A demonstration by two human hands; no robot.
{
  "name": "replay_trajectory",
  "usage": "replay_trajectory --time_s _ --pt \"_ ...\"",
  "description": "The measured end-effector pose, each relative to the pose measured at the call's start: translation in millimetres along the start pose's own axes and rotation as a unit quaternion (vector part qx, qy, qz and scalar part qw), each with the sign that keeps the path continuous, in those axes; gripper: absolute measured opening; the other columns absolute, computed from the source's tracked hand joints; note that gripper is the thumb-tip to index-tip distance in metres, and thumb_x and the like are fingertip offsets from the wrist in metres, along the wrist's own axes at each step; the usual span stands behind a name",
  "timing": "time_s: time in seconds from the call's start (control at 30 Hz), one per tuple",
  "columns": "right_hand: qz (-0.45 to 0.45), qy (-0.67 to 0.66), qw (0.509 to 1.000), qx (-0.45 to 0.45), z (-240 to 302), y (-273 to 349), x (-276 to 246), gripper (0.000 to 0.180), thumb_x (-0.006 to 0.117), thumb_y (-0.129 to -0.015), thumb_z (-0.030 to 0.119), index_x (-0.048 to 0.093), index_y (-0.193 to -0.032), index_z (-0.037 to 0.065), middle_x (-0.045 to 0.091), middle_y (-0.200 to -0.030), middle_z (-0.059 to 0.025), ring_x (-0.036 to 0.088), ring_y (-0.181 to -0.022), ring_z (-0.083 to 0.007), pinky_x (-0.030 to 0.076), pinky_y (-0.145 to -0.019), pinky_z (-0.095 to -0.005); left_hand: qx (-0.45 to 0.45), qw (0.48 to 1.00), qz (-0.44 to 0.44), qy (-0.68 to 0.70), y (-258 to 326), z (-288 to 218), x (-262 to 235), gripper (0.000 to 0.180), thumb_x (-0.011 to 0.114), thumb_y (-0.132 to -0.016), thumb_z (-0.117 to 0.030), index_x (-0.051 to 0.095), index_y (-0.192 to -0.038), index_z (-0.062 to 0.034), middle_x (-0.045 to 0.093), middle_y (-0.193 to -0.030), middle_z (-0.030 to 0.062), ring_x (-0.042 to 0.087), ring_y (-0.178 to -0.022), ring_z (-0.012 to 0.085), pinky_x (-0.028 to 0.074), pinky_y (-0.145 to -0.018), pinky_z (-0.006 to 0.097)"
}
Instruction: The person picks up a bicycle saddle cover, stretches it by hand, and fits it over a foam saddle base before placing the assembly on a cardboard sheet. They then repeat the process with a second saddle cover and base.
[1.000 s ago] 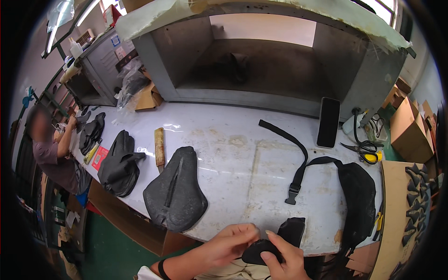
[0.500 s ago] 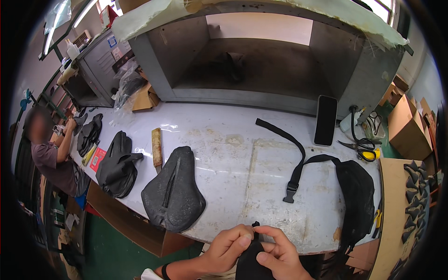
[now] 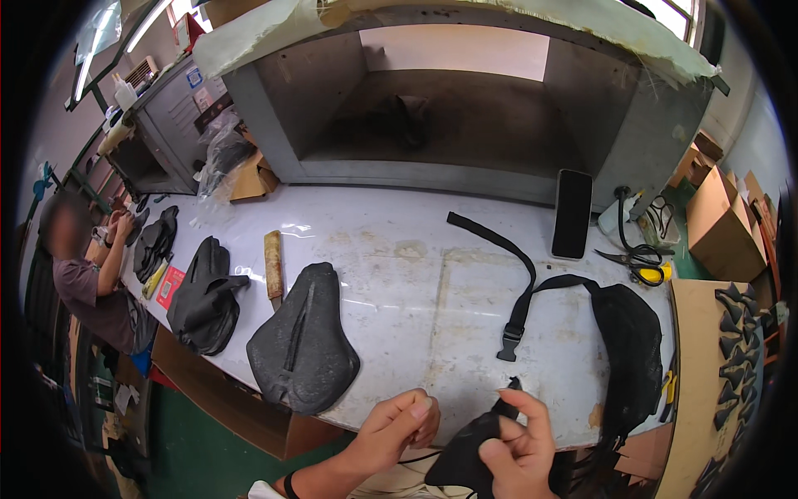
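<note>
Right hand (image 3: pixel 525 449) pinches soft, matt black piece (image 3: pixel 464 453) above near edge of table (image 3: pixel 391 291); left hand (image 3: pixel 399 426) just beside, fingertips together, contents hidden; step seems hand-working piece's edge; next move likely calls for steady right pinch; beyond, grooved, pear-shaped dark saddle form (image 3: pixel 320 345), grainy-skinned.

The white, stained table (image 3: pixel 391 333) carries a grey open-fronted metal box (image 3: pixel 374 172) along its far edge, with a black phone (image 3: pixel 572 214) just in front. Toward the left end, a black folded piece (image 3: pixel 204 303) and a saddle-shaped pad (image 3: pixel 303 349) lie by the near edge; scissors (image 3: pixel 638 264) and a black waist bag (image 3: pixel 628 349) lie toward the right edge.
</note>
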State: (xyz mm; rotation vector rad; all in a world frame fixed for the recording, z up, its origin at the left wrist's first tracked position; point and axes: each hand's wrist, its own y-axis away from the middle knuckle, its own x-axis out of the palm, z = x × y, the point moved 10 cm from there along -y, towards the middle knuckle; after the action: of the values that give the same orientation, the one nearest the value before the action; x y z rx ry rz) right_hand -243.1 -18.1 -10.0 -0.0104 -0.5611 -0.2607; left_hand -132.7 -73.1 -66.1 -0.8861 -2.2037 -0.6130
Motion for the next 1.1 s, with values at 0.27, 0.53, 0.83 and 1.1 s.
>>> replay_trajectory --time_s 0.27,0.53,0.83,1.1 --pt "0.011 0.028 0.999 0.014 -13.9 -3.2 5.3 0.053 0.058 -0.094 0.004 0.032 -0.14 0.001 0.06 -0.101 -0.0066 0.053 -0.078 -0.0075 0.041 -0.067 -0.0183 -0.008 0.945 -0.069 -0.321 6.3 -20.6 12.0 0.028 0.041 -0.102 -0.023 0.049 -0.085 -0.0026 0.044 -0.072 -0.0002 0.043 -0.063 0.0103 0.037 -0.058 0.027" --pt "0.089 -0.159 0.978 0.098 -25.8 -7.8 31.6 0.07 0.063 -0.088 0.001 0.023 -0.146 0.003 0.057 -0.122 -0.0136 0.059 -0.103 -0.0165 0.047 -0.089 -0.0287 0.149 0.902 -0.123 -0.386 8.3 -53.7 15.9 0.028 0.043 -0.101 -0.023 0.05 -0.085 -0.0008 0.044 -0.073 0.0003 0.039 -0.069 0.0085 0.035 -0.061 0.026" --pt "0.037 -0.066 0.997 0.009 -15.4 -16.1 17.3 0.07 0.059 -0.088 -0.004 0.02 -0.147 0.005 0.052 -0.129 -0.0162 0.059 -0.108 -0.0213 0.048 -0.091 -0.0304 0.001 0.972 -0.018 -0.233 3.0 -15.3 4.6 0.03 0.038 -0.104 -0.027 0.048 -0.084 -0.0063 0.039 -0.073 -0.0079 0.034 -0.069 0.0023 0.032 -0.06 0.022" --pt "-0.039 -0.085 0.995 -0.022 -14.9 -25.1 7.0 0.068 0.057 -0.089 -0.006 0.022 -0.146 0.005 0.055 -0.126 -0.0148 0.06 -0.104 -0.018 0.049 -0.088 -0.0287 0.132 0.915 -0.057 -0.377 5.1 -39.9 11.7 0.032 0.055 -0.098 -0.03 0.054 -0.08 -0.0035 0.045 -0.067 -0.0046 0.037 -0.063 0.0036 0.031 -0.053 0.022"
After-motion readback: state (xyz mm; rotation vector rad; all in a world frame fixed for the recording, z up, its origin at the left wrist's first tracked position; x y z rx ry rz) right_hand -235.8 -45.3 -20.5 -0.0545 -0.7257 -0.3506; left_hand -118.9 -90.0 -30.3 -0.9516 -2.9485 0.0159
